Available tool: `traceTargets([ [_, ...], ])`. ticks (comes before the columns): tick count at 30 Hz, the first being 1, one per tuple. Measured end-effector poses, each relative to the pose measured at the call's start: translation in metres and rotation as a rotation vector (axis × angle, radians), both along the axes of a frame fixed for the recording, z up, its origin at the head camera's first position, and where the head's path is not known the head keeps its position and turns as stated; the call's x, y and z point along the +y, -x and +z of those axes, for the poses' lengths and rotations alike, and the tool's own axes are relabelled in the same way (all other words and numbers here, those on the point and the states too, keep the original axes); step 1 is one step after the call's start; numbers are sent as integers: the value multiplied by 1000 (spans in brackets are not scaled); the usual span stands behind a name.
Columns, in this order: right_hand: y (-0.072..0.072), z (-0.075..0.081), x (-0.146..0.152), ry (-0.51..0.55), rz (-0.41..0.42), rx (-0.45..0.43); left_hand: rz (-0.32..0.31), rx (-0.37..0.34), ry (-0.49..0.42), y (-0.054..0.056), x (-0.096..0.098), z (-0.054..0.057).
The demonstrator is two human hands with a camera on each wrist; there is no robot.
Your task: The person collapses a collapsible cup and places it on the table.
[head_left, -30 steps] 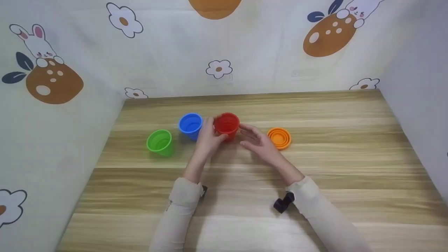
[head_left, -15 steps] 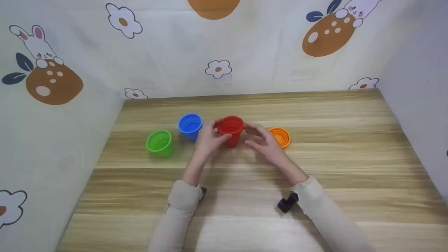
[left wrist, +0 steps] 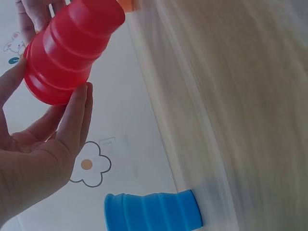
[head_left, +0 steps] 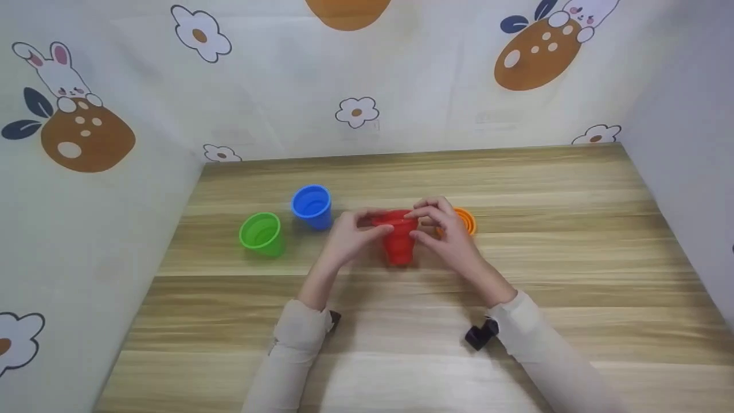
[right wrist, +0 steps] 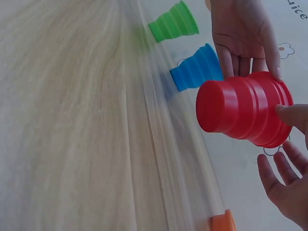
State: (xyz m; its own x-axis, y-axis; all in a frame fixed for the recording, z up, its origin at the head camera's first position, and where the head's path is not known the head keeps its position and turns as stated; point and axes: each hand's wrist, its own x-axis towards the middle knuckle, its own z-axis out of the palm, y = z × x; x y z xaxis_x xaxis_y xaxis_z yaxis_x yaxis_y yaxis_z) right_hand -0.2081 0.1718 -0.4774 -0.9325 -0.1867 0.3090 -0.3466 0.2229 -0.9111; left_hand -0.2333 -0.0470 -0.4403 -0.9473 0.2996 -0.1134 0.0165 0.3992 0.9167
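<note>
A red collapsible cup (head_left: 399,248), extended to full height with ringed walls, is held up in front of me, its base showing in the right wrist view. My left hand (head_left: 348,238) grips it by the rim from the left, thumb on the near side and fingers behind. From the right, my right hand (head_left: 451,234) pinches the rim area, its thumb (right wrist: 291,114) against the wall in the right wrist view. Behind the right hand lies an orange collapsible cup (head_left: 469,220), folded flat and partly hidden by the fingers.
A blue cup (head_left: 312,206) stands extended on the wooden table (head_left: 395,355), left of my hands. Further left is an extended green cup (head_left: 262,234). A patterned wall covering (head_left: 275,86) rises behind the table's back edge.
The red cup has come up and toward me, moving right, with the left hand holding it. My right hand has closed in on its rim. The other cups have stayed put.
</note>
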Motion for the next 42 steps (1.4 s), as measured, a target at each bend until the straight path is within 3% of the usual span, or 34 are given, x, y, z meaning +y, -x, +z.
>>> traceTargets([
  [6,-6,3,9,-85,40,15,-10,-17,5,-3,2,-4],
  [10,-8,4,14,-41,76,-32,-42,-67,-13,-5,4,-6],
  [12,-9,5,15,-13,84,-47,-79,-45,-6,-6,4,-7],
  [17,-11,7,19,34,104,-65,-216,160,-10,-8,4,-5],
  [21,-13,8,22,41,120,-81,-291,228,-33,-9,6,0],
  [26,-16,8,23,7,108,-68,-287,242,6,-11,10,2],
  [37,-19,5,22,-121,28,82,-249,428,163,-15,17,2],
  [42,-19,4,19,-200,-42,174,-222,560,249,-16,22,0],
])
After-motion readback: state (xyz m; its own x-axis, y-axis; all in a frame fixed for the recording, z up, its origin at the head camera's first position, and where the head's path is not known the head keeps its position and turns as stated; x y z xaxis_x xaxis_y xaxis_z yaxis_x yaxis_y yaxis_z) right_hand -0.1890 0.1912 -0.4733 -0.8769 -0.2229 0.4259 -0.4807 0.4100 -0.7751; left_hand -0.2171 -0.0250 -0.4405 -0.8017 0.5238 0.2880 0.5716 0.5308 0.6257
